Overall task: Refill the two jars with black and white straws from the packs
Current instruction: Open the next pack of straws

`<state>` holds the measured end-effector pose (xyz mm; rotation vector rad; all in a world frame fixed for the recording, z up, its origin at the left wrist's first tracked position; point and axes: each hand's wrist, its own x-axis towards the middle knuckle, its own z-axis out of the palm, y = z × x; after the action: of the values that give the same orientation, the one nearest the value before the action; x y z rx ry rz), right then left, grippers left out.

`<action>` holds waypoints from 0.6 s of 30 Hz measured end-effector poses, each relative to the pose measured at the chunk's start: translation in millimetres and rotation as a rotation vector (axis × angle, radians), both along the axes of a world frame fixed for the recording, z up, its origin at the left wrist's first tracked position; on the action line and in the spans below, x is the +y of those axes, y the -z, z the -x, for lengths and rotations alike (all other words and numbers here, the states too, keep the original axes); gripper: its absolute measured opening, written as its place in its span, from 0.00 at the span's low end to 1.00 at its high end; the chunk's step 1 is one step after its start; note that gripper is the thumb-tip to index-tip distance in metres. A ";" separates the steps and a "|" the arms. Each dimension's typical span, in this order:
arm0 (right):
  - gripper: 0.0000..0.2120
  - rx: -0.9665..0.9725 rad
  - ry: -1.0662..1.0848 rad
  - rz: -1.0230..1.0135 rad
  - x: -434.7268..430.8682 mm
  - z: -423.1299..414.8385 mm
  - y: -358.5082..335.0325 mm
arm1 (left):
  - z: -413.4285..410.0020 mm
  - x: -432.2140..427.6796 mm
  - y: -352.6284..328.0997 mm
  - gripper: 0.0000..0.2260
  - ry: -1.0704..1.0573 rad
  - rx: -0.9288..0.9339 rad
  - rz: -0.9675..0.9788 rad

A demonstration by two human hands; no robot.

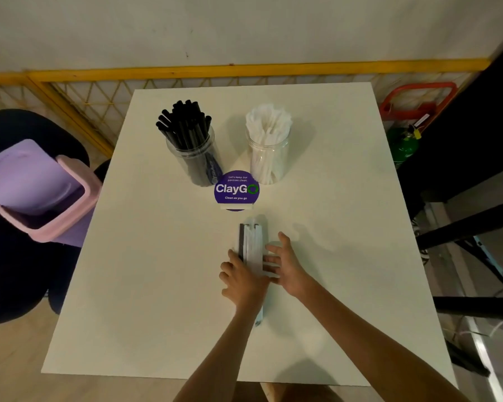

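white tabletop (157,285) carries one flat clear pack (251,239) of straws, lying lengthwise under two bare hands. its far end sticks out past the fingertips and its near end shows below the left wrist. inside it one dark straw runs along the left edge with a few white ones beside it; their exact number is too blurred to count. the left hand (241,278) lies on the pack's left side with bent fingers, and whether they pinch the pack or only rest on it cannot be told. the right hand (288,271) is released, fingers straight and spread, tips laid on the pack's right side. just beyond the pack's far end stands one round purple sign (236,189). farther out, well apart from the hands, stand two clear jars: the black-straw jar (195,161) beyond and to the left, the white-straw jar (269,158) beyond and slightly right, both holding full bunches. off the table, left of the hands, sits one purple bin (41,192) with a pink rim.
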<state>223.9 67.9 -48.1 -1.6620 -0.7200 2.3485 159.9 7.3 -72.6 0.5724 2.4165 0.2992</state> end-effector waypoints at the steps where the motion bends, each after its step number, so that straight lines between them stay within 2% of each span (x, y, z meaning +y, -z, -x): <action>1: 0.32 0.005 -0.002 0.006 0.5 0.5 0.9 | -0.4 0.9 2.6 0.36 -0.003 0.026 -0.008; 5: 0.34 -0.026 -0.022 -0.004 3.8 2.2 10.2 | 2.8 9.1 10.0 0.26 0.000 0.046 -0.055; 8: 0.33 -0.046 -0.033 0.009 7.0 7.5 13.5 | 13.1 11.0 10.6 0.23 0.039 0.029 -0.091; 12: 0.24 -0.100 -0.064 -0.056 7.5 14.8 9.8 | 31.9 9.9 2.8 0.24 0.052 -0.075 -0.123; 14: 0.15 -0.157 -0.040 -0.147 7.4 16.7 7.5 | 46.5 7.7 0.9 0.26 0.005 -0.232 -0.186; 15: 0.11 -0.185 -0.030 -0.190 7.6 16.8 7.3 | 54.3 5.9 -1.7 0.27 -0.046 -0.373 -0.259; 18: 0.10 -0.114 -0.046 -0.181 5.3 18.4 3.9 | 71.7 -1.5 -13.9 0.32 -0.153 -0.854 -0.472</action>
<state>205.5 73.2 -52.0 -1.7268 -0.9705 2.1587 88.3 5.8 -58.6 0.3457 1.5526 0.9752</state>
